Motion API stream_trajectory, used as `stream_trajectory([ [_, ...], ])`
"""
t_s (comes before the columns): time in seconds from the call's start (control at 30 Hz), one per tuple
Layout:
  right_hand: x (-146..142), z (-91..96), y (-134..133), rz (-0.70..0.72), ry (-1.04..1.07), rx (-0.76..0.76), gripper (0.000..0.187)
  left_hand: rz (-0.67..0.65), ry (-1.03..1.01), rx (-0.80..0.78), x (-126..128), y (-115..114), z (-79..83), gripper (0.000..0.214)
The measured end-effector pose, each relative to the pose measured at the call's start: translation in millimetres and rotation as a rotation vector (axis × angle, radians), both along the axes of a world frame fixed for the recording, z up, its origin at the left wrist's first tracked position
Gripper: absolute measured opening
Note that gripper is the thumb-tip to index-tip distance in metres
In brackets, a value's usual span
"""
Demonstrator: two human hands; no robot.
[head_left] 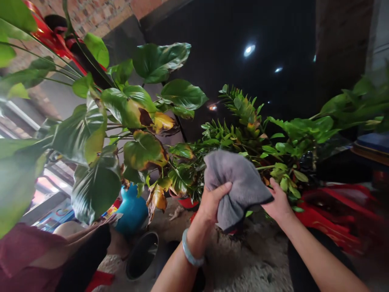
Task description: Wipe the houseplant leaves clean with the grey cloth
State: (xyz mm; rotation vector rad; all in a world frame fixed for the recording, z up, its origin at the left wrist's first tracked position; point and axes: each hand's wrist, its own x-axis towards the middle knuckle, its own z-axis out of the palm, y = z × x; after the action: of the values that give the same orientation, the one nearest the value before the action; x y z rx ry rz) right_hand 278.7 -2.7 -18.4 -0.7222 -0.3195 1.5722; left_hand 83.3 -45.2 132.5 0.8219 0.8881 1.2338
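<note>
A grey cloth (235, 184) hangs bunched between both of my hands in front of the plants. My left hand (211, 200), with a pale bangle on its wrist, grips the cloth's lower left part, thumb over the fabric. At the cloth's right edge my right hand (278, 202) is closed on it, fingers partly hidden behind the fabric. Just behind the cloth stands a plant with small glossy leaflets (240, 134). To the left a big-leaved plant (133, 117) carries several yellowed, brown-edged leaves.
A blue pot (132, 211) and a dark round container (142, 255) sit low on the left on rough pale ground. Red plastic furniture (334, 211) stands at the right. Dark red fabric (27, 255) fills the lower left corner. Behind is a dark wall.
</note>
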Motion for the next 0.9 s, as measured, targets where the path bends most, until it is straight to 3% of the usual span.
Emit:
stream_trajectory([
  [0.07,-3,3.3,-1,0.003,0.005,0.023,0.045,0.052,-0.022,0.058,2,20,18.0,0.064],
  [0.13,-6,5.9,-3,0.014,0.011,0.053,0.050,0.085,-0.026,0.059,5,34,18.5,0.059],
  [0.23,-7,7.2,-4,0.033,0.022,0.086,0.051,0.097,0.015,-0.026,8,31,-10.0,0.048],
  [0.3,-5,6.4,-4,0.041,0.025,0.087,0.049,0.072,0.058,-0.154,6,15,-33.4,0.042],
  [0.37,-2,4.7,-4,0.056,0.024,0.080,0.047,0.004,0.083,-0.259,1,-4,-45.0,0.041],
  [0.43,1,2.6,-3,0.081,0.013,0.096,0.048,-0.069,0.063,-0.266,-3,-15,-38.5,0.046],
  [0.5,2,0.4,-2,0.095,-0.009,0.124,0.049,-0.091,0.011,-0.184,-6,-14,-17.8,0.057],
  [0.6,-1,-0.8,0,0.067,-0.027,0.123,0.049,-0.005,-0.058,0.047,-5,9,13.8,0.070],
  [0.67,-3,0.6,0,0.043,-0.014,0.099,0.049,0.051,-0.079,0.112,-2,26,18.0,0.071],
  [0.77,-5,5.6,-3,0.026,0.007,0.066,0.048,0.078,-0.051,-0.010,3,30,-8.6,0.060],
  [0.9,-5,10.6,-7,0.033,-0.008,0.019,0.049,-0.022,0.013,-0.182,1,-3,-56.7,0.048],
])
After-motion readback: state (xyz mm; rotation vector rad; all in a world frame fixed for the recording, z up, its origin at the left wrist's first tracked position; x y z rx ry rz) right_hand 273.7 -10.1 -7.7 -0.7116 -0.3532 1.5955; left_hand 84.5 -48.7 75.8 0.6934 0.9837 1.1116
